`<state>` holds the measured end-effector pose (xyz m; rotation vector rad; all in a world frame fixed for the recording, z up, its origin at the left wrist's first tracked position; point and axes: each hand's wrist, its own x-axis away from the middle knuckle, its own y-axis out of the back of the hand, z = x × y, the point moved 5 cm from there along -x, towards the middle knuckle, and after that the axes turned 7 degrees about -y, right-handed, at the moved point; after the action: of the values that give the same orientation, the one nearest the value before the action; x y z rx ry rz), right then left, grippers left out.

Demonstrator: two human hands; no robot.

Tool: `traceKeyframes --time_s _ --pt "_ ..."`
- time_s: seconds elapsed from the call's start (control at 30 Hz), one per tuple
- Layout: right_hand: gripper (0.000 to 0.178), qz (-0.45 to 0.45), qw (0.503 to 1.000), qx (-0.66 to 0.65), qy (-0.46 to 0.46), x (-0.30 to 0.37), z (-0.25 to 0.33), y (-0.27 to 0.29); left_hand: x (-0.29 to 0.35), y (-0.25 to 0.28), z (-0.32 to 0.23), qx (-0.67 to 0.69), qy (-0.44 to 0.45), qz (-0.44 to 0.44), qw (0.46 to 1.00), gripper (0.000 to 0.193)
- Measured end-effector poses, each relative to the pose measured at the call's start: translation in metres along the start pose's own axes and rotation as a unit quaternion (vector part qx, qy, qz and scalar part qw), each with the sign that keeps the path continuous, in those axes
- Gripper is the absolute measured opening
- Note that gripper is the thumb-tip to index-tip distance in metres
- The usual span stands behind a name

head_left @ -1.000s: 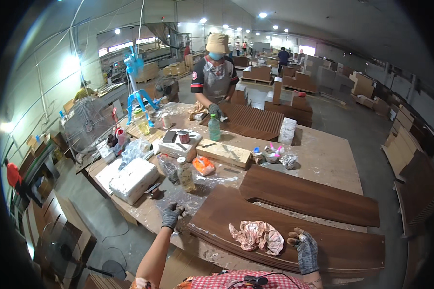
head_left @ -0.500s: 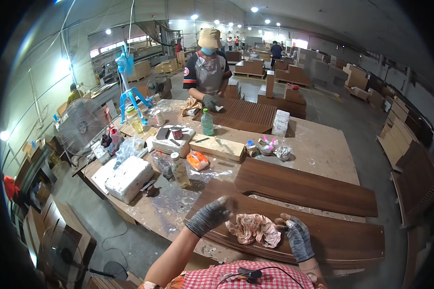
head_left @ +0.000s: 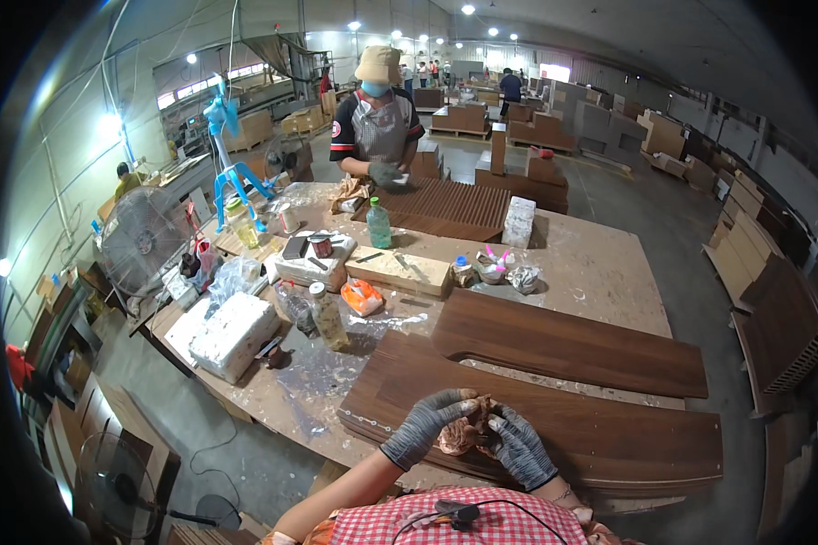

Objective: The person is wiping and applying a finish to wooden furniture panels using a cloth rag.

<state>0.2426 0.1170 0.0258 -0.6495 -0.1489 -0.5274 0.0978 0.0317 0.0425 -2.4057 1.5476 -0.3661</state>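
Observation:
Both my hands wear grey knitted gloves and meet over the near dark-brown wood panel [head_left: 609, 440]. Between them is a crumpled, brown-stained pinkish rag [head_left: 459, 438]. My left hand [head_left: 430, 423] pinches it from the left with the fingertips. My right hand [head_left: 520, 447] is closed on its right side, and the rag partly hides behind the fingers. The panel rests on others at the table's near edge. A second brown panel [head_left: 573, 345] with a curved inner edge lies just beyond.
On the worktable [head_left: 600, 272] stand a green bottle [head_left: 378, 225], a capped clear bottle [head_left: 328, 318], an orange bag [head_left: 362, 296], a white foam block [head_left: 236, 338] and a pale wood beam [head_left: 398, 270]. Across it a co-worker [head_left: 377, 127] handles a ribbed brown panel [head_left: 445, 207]. A fan [head_left: 145, 236] stands left.
My hands have come together on the rag, which lay on the panel between them. The left moved right and down, the right moved left. The view has shifted slightly.

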Motion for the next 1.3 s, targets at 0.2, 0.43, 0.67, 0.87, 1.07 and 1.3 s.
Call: traceKeyframes --time_s 0.2,0.43,0.67,0.87,1.07,1.3 --pt "0.043 0.102 0.983 -0.154 -0.024 0.003 0.005 -0.018 0.003 -0.002 0.011 -0.03 -0.008 0.013 0.999 0.037" --pt "0.029 0.037 0.984 -0.176 -0.001 -0.016 -0.012 0.043 -0.008 0.008 0.035 -0.153 -0.113 -0.029 0.981 0.047" --pt "0.028 -0.043 0.99 -0.131 0.037 -0.04 0.013 0.148 -0.007 -0.012 0.054 -0.706 -0.182 0.061 0.681 0.061" --pt "0.031 0.044 0.995 -0.093 -0.006 -0.075 0.023 0.122 -0.028 0.013 0.051 -0.682 -0.159 -0.055 0.712 0.056" --pt "0.035 -0.013 0.999 -0.034 0.035 -0.149 0.034 0.1 -0.043 0.069 0.017 -0.659 -0.142 -0.211 0.708 0.052" --pt "0.038 0.01 0.983 0.183 -0.002 -0.245 0.039 0.053 -0.033 0.079 0.004 -0.596 -0.183 -0.23 0.747 0.037"
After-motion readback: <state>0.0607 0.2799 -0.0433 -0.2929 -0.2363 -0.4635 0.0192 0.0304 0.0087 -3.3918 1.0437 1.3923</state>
